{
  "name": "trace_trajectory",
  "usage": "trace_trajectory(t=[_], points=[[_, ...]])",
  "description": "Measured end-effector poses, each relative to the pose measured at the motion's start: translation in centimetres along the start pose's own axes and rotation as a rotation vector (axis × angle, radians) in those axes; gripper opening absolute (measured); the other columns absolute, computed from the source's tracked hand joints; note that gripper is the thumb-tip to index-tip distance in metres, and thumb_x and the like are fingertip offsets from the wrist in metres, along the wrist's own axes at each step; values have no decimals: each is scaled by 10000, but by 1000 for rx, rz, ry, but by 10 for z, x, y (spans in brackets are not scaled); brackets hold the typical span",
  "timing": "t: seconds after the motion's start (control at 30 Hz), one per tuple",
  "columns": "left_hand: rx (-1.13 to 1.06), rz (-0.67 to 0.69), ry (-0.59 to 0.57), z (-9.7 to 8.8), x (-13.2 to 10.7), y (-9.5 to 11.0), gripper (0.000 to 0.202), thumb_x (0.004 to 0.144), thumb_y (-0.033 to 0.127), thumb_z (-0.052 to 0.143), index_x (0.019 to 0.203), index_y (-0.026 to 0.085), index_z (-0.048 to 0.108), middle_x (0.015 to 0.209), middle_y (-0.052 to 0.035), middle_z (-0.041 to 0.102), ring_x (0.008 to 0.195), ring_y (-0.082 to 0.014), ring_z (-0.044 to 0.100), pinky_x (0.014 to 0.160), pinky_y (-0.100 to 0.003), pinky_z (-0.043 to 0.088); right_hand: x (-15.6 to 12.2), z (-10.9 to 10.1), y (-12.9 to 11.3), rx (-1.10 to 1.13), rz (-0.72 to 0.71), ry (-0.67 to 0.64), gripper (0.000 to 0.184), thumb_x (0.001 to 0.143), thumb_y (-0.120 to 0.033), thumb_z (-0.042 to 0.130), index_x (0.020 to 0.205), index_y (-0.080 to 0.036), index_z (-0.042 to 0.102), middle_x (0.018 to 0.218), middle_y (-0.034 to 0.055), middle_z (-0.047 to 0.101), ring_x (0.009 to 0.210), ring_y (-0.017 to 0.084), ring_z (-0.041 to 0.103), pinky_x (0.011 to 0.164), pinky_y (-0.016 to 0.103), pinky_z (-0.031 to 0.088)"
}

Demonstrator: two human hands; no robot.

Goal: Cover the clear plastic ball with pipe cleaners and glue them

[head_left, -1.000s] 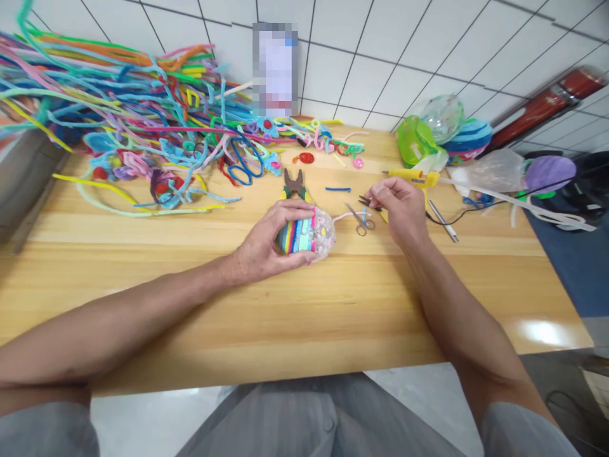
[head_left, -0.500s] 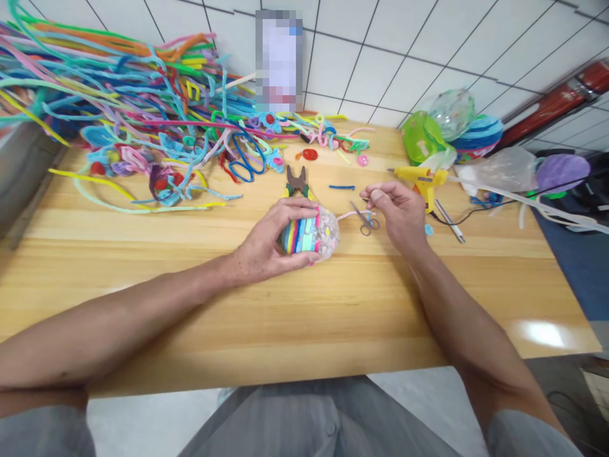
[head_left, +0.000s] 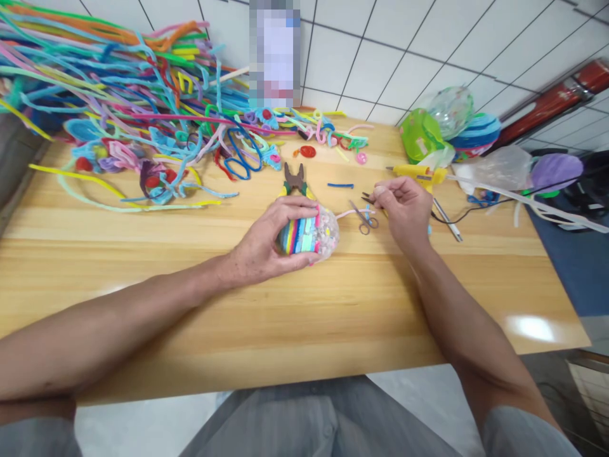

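Note:
My left hand (head_left: 266,247) is closed over a clear ball (head_left: 328,231) partly wrapped in striped pipe cleaners (head_left: 297,236), pressing it on the wooden table (head_left: 304,304). A pink pipe cleaner tail (head_left: 349,214) runs from the ball toward my right hand (head_left: 403,208). That hand is pinched shut on a small dark tool whose tips (head_left: 366,198) poke out to the left. Small scissors (head_left: 364,220) lie on the table just under the right fingers.
Pliers (head_left: 295,179) lie behind the ball, with a short blue piece (head_left: 340,186) beside them. A yellow glue gun (head_left: 419,171) sits behind my right hand. A big heap of coloured pipe cleaners (head_left: 143,95) fills the back left. Wrapped balls and plastic bags (head_left: 457,127) crowd the back right.
My right hand has moved slightly back toward the glue gun, and the dark tool tips show at its fingers again. The left hand and ball have stayed put.

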State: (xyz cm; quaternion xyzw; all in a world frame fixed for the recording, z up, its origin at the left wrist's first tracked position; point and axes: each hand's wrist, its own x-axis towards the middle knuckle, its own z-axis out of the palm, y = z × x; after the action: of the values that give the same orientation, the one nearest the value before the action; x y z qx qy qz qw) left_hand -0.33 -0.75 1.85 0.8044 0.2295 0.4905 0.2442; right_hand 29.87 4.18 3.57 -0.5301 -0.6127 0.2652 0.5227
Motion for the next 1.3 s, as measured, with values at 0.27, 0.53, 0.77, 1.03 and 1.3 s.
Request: trace_trajectory(t=[0.27, 0.53, 0.77, 1.03, 1.3], points=[[-16, -2, -23, -2, 2, 2, 634, 925, 415, 890, 1462, 273, 585, 1425, -151, 691, 1397, -319, 668, 1181, -535, 570, 3, -3, 3, -190, -53, 71, 361, 957, -498, 785, 746, -268, 606, 656, -21, 640, 603, 169, 593, 622, 342, 520], [2, -3, -26, -2, 2, 2, 637, 924, 414, 891, 1464, 272, 587, 1417, -144, 698, 1389, -315, 670, 1181, -537, 563, 7, -2, 6, -411, -160, 93, 198, 966, -430, 762, 1055, -261, 707, 862, 10, 657, 754, 216, 623, 786, 416, 540], [38, -7, -25, -1, 2, 4, 621, 946, 473, 860, 1459, 272, 575, 1410, -144, 697, 1382, -308, 674, 1156, -530, 577, -47, 20, -66, -253, -390, -176, 147, 951, -343, 787, 1030, -287, 676, 861, -7, 678, 752, 189, 635, 733, 370, 553], [58, 42, -9, 3, 1, 6, 622, 954, 446, 855, 1477, 267, 570, 1398, -154, 691, 1375, -307, 678, 1147, -527, 583, -72, 39, -80, -175, -380, -321, 160, 929, -240, 755, 1031, -265, 635, 860, -18, 654, 761, 164, 623, 719, 330, 539], [40, 20, -11, 4, -2, 5, 658, 945, 470, 854, 1497, 291, 544, 1441, -151, 663, 1406, -317, 647, 1173, -546, 561, -71, 41, -78, -114, -268, -314, 152, 930, -278, 769, 997, -287, 632, 835, -21, 653, 733, 170, 604, 697, 344, 539]])
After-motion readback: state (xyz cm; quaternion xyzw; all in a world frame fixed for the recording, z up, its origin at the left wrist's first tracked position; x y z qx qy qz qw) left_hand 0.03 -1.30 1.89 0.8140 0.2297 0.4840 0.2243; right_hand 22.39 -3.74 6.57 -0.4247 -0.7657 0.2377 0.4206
